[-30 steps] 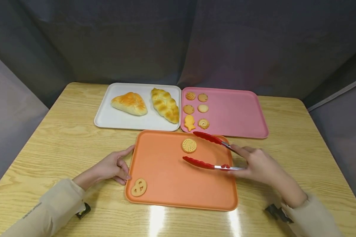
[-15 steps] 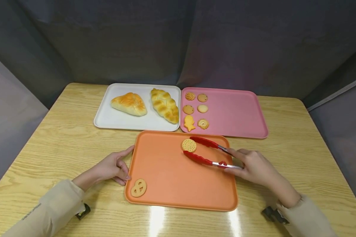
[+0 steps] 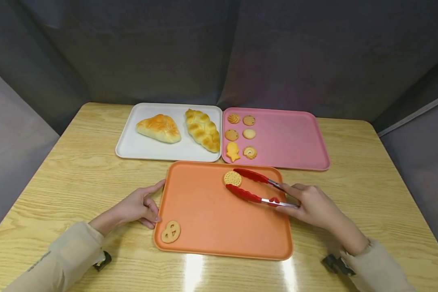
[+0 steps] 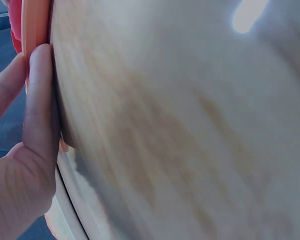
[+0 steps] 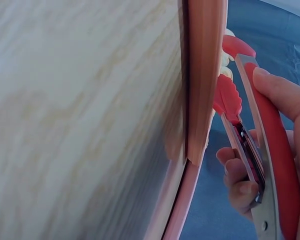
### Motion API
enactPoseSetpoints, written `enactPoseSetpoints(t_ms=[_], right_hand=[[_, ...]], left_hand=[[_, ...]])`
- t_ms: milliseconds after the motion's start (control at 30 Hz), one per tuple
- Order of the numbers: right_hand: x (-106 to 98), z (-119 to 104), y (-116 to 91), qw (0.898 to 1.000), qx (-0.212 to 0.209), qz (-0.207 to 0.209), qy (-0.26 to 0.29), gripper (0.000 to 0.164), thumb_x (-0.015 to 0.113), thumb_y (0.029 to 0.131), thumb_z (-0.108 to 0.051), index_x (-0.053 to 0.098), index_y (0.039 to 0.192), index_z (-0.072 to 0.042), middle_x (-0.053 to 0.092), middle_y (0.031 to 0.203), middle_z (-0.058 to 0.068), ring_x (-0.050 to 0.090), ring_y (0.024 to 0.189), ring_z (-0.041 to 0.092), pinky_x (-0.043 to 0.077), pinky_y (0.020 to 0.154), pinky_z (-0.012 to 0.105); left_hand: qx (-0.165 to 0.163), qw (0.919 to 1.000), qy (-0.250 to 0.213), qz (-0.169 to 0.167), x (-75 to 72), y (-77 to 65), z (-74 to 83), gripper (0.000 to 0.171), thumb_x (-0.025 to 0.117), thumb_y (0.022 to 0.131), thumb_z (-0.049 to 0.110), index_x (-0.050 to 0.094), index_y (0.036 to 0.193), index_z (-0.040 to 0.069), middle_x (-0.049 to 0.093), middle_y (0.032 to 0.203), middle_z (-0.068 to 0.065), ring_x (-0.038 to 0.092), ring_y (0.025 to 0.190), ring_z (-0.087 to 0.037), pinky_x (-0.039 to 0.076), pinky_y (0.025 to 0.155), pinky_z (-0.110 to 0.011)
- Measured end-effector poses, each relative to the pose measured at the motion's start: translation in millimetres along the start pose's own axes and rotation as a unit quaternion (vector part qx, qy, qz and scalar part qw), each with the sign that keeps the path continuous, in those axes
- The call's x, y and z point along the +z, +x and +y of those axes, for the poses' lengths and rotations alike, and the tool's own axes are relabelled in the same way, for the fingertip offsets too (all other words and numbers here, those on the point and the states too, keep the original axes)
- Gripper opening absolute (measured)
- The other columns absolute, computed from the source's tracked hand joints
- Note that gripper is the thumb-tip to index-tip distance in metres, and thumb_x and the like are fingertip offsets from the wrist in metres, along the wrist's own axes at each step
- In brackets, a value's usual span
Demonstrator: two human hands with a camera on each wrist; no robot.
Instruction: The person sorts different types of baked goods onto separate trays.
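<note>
My right hand (image 3: 311, 204) holds red-tipped metal tongs (image 3: 270, 201) between thumb and fingers; the right wrist view shows the tongs (image 5: 270, 145) with their arms spread. Their red tips stand on either side of a round dotted biscuit (image 3: 232, 179) near the far edge of the orange tray (image 3: 219, 219), right at its rim. At the tray's left edge, my left hand (image 3: 142, 205) touches the side with an extended finger and the thumb. In the left wrist view, two fingers of the left hand (image 4: 32, 110) rest against the orange rim (image 4: 36, 25). A pretzel-shaped biscuit (image 3: 170, 231) lies in the tray's near left corner.
Behind stands a white tray (image 3: 149, 153) with a triangular bread (image 3: 159, 128) and a braided loaf (image 3: 202, 130). Beside it, a pink tray (image 3: 292, 138) bears several small biscuits along its left side, one a fish-shaped biscuit (image 3: 232, 151). Grey curtains (image 3: 160, 52) enclose the wooden table (image 3: 357, 174).
The tongs have come down and their tips have closed in from apart to both sides of the round biscuit. The left hand and the trays stay in place.
</note>
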State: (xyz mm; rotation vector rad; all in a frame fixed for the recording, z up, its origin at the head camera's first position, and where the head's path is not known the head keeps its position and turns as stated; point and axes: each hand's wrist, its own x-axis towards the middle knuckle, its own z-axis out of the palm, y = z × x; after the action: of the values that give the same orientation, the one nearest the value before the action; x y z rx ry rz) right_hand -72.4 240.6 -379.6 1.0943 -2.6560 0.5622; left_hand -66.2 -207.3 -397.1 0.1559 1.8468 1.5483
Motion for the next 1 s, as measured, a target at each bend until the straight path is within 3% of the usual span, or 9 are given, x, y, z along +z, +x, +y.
enactPoseSetpoints(t_ms=[400,633,767,1000], right_hand=[[-13,3,0,1.000,-0.003,0.031,0.001,0.058,0.080,0.066,-0.033,0.065,0.107,0.005,0.042,0.062,-0.008,0.028,0.048,-0.002,0.025,0.039,0.010],[-25,9,2,0.999,0.005,0.051,-0.016,0.051,0.079,0.068,-0.031,0.066,0.107,0.000,0.037,0.060,-0.009,0.028,0.047,-0.001,0.023,0.038,0.011],[-30,15,3,0.998,0.004,0.063,-0.016,0.052,0.077,0.071,-0.036,0.066,0.108,-0.001,0.041,0.064,-0.010,0.029,0.048,0.000,0.026,0.039,0.012],[-40,22,7,0.998,0.031,0.055,-0.031,0.052,0.082,0.063,-0.025,0.067,0.105,0.002,0.038,0.057,-0.007,0.027,0.046,0.001,0.026,0.037,0.014]], left_hand=[[-0.002,1.0000,-0.001,0.001,0.9,0.0,0.3,0.099,0.064,0.074,-0.014,0.001,0.147,0.010,0.062,0.071,-0.016,0.063,0.058,-0.025,0.057,0.058,-0.042],[0.001,1.0000,-0.002,-0.001,0.5,-0.3,-0.1,0.100,0.064,0.074,-0.014,0.001,0.147,0.010,0.061,0.071,-0.015,0.063,0.059,-0.025,0.057,0.058,-0.042],[0.001,1.0000,-0.004,-0.002,0.2,-0.4,-0.8,0.099,0.062,0.074,-0.015,0.001,0.147,0.011,0.061,0.071,-0.015,0.063,0.059,-0.025,0.057,0.058,-0.042],[0.004,1.0000,-0.002,-0.003,0.5,-0.1,-0.8,0.099,0.061,0.074,-0.016,0.000,0.147,0.010,0.062,0.071,-0.015,0.063,0.059,-0.025,0.057,0.058,-0.042]])
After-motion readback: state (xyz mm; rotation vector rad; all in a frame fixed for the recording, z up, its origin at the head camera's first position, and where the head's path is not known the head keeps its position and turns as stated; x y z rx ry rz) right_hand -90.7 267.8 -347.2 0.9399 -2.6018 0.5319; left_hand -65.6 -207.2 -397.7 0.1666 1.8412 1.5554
